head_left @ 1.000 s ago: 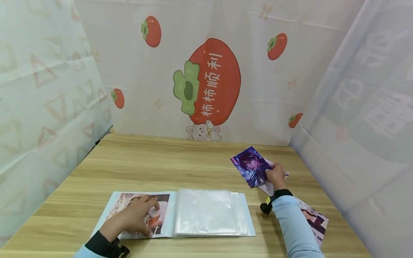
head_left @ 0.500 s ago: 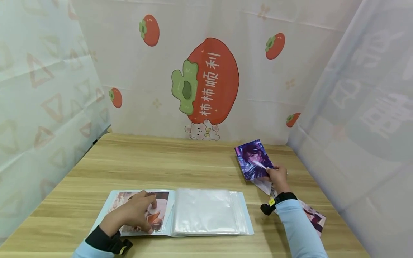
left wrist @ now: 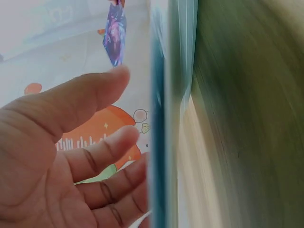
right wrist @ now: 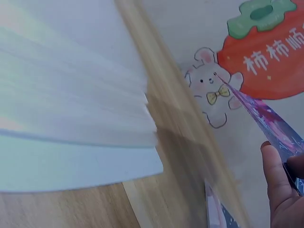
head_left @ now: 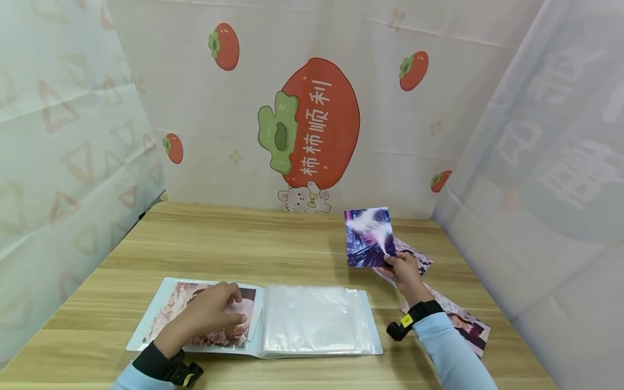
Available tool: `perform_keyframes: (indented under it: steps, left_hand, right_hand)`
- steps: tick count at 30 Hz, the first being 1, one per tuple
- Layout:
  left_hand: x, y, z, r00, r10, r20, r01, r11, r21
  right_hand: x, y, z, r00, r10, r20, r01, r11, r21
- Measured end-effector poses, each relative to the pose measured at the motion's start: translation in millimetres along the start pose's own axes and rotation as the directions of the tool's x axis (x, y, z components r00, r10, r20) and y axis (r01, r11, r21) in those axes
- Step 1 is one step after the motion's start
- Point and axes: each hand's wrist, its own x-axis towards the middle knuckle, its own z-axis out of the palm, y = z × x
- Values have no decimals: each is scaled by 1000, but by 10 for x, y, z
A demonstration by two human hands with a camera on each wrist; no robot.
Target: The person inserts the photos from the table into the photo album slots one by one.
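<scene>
A photo album (head_left: 377,325) with light blue covers lies spread on the table. Its left page shows a photo (head_left: 163,319) behind clear plastic; clear sleeves (head_left: 309,319) make up the right side. My left hand (head_left: 209,311) is over the left page, fingers loosely bent and holding nothing; in the left wrist view the lower fingertips (left wrist: 137,197) meet the album's edge. My right hand (head_left: 405,276) pinches a purple-blue photo print (head_left: 368,238) by its lower right corner, lifted and tilted up, glare on its face. In the right wrist view this print (right wrist: 270,118) appears nearly edge-on.
More photo prints (head_left: 414,257) lie on the table under and behind my right hand. Another print (head_left: 470,327) is partly covered by my right forearm. The wood-grain table (head_left: 234,244) ends at a printed cloth backdrop (head_left: 390,146), with cloth on both sides.
My right hand has raised the purple print off the other prints, moved it slightly left and turned it more upright. My left hand has shifted slightly on the page, its thumb higher.
</scene>
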Motion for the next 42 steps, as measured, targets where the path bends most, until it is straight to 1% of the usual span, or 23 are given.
perform_keyframes:
  steps: [2,4,9,12,14,17,19,23,25,27,31,33,35,39,42]
  left_hand:
    - [23,14,11,1000,0,-19,-1,1000,-11]
    - [39,24,22,999,17,-35,-18,1000,-24]
    - [68,50,55,992,99,-82,-106,991,-83]
    - [92,69,84,984,126,-124,-142,981,-132]
    - [109,92,96,981,117,-153,-142,976,-162]
    - [138,131,95,982,82,-170,-121,966,-229]
    - [148,159,86,985,48,-166,-94,956,-278]
    - [174,182,77,990,13,-140,-64,927,-370]
    - [191,188,77,993,-1,-119,-51,900,-432]
    - [215,195,80,995,-25,-94,-26,862,-506]
    - [258,219,78,994,-90,-55,31,746,-665]
    - [284,230,69,992,-118,-47,49,699,-714]
    - [306,231,60,989,-139,-42,63,670,-739]
    - [353,217,45,985,-168,-27,88,639,-764]
    - [385,194,45,985,-173,-24,88,611,-787]
  right_hand:
    - [-52,9,62,1000,0,18,-1,1000,22]
    - [-105,23,125,999,5,34,-6,999,33]
    - [-246,85,263,997,23,72,-28,997,71]
    - [-334,139,327,992,34,124,-49,991,121]
    - [-398,180,367,986,39,164,-62,988,142]
    - [-501,236,421,975,41,218,-77,985,157]
    - [-574,266,455,966,46,255,-87,985,150]
    - [-719,308,510,934,48,355,-111,981,159]
    - [-790,321,536,912,52,408,-133,976,171]
    - [-856,338,563,893,59,445,-152,973,175]
    - [-993,383,633,869,98,485,-195,969,154]
    - [-1062,413,670,857,113,503,-209,968,139]
    - [-1128,444,704,843,126,522,-221,967,124]
    - [-1241,509,767,818,145,556,-239,966,100]
    - [-1302,566,807,803,160,574,-249,965,79]
